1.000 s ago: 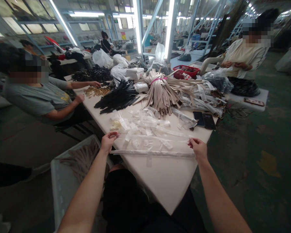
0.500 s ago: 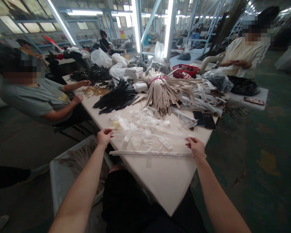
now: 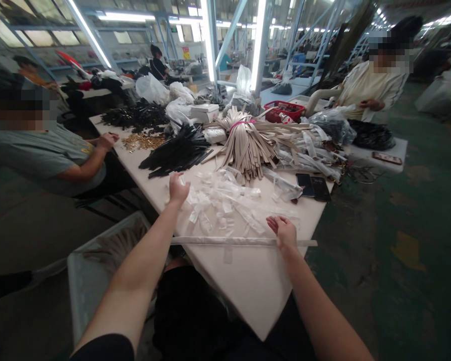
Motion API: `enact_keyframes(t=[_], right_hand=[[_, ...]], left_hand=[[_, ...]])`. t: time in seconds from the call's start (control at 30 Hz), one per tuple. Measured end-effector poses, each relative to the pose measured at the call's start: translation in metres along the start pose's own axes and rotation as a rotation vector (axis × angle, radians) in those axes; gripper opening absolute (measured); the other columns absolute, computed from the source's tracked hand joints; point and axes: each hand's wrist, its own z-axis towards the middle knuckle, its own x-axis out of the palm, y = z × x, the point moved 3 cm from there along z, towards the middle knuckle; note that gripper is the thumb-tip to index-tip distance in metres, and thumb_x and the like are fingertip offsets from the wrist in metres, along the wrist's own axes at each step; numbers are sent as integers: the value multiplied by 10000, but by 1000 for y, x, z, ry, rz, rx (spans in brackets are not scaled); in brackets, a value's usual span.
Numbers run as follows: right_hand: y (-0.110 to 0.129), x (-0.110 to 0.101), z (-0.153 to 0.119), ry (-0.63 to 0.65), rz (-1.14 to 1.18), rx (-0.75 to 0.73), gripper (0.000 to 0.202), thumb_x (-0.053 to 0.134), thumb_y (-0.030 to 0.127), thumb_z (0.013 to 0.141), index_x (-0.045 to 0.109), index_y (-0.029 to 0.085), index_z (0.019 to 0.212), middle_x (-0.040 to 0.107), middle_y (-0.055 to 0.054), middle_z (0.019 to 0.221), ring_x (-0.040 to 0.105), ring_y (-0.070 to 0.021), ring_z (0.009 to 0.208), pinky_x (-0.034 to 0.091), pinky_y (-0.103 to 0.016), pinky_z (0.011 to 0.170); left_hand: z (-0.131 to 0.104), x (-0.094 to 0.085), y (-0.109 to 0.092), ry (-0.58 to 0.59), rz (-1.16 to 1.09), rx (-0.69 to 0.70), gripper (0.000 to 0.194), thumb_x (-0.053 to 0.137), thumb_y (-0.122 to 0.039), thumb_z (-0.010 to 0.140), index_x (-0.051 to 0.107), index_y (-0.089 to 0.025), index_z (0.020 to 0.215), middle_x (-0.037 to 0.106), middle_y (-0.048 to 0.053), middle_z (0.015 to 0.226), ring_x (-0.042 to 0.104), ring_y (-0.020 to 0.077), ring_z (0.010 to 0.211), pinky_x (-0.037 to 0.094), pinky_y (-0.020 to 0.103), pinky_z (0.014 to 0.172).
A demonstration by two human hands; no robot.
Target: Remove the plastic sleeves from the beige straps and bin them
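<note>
My left hand is over the left edge of a loose pile of clear plastic pieces. Its fingers are bent and partly hidden, with the thumb apart from them; I see nothing held. My right hand is at the pile's right side, fingers stretched out to the left, beside a flat clear plastic sleeve. Below that hand, a long pale strip lies across the near part of the table, passing behind the right wrist. A short piece of clear tape hangs from the strip's middle.
The white table narrows to a corner near my lap. Behind the plastic lie black strips, a tied beige strap bundle and two dark phones. A crate stands at left. Co-workers sit on both sides.
Both hands have let go of the clear sleeve stretched between them. My left hand moved forward and right to the pile; my right hand moved slightly left and its fingers straightened.
</note>
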Motion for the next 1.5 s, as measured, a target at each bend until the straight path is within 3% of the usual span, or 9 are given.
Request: enact_keyframes(t=[0.13,0.27,0.37,0.47,0.73,0.93,1.13,1.37,1.5], right_hand=[[-21,25,-19,12,73,92,340,778,342,766,495,227,914,751,-41,820,760,-223,835,661,-332,743],[-32,42,-31,56,106,152,291,757,286,778,506,220,910,750,-43,819,760,-215,815,656,-323,744],[-36,51,-39,97,114,178,281,758,280,768,517,220,900,748,-37,810,758,-210,794,652,-320,744],[-40,58,-48,125,91,205,284,763,315,753,530,223,887,735,-19,771,750,-214,745,650,-327,688],[-47,59,-55,218,-252,59,357,766,461,711,655,155,855,734,-71,813,679,-172,662,530,-252,547],[4,75,31,139,-749,-336,354,593,430,828,711,120,954,739,-97,838,669,-190,685,509,-273,610],[59,137,143,140,-1013,-352,359,531,339,883,701,102,1093,745,-139,961,700,-204,816,508,-265,724],[41,188,194,231,-1273,-201,234,842,266,604,723,108,729,729,-181,839,685,-308,955,500,-286,762],[32,197,197,274,-1275,-126,173,831,169,592,696,103,677,695,-150,684,694,-279,826,500,-266,666]], left_hand=[[-107,57,2,123,45,47,345,757,-101,705,675,-208,1023,581,160,1223,465,323,1271,446,402,964],[-226,107,40,522,51,-290,149,756,-368,766,698,-252,839,655,126,846,636,235,719,482,340,610],[-268,129,62,534,-56,-571,326,688,-554,783,684,-254,910,678,112,835,585,159,497,389,296,439],[-269,139,68,416,-207,-697,390,686,-619,750,642,-244,851,628,60,674,522,120,417,318,259,386],[-243,132,64,261,-188,-579,377,753,-532,718,652,-172,767,499,-40,463,394,76,351,258,206,370],[-239,129,68,283,-166,-548,415,734,-543,732,677,-137,797,575,-13,510,494,96,390,373,206,404],[-239,127,71,300,-255,-541,418,763,-526,726,611,-145,806,711,64,772,575,107,441,467,237,421],[-239,126,83,317,-265,-558,426,770,-521,732,584,-147,811,675,33,703,593,116,439,476,226,409],[-239,126,87,325,-249,-542,394,753,-498,765,585,-145,814,664,27,677,593,116,441,476,224,419]])
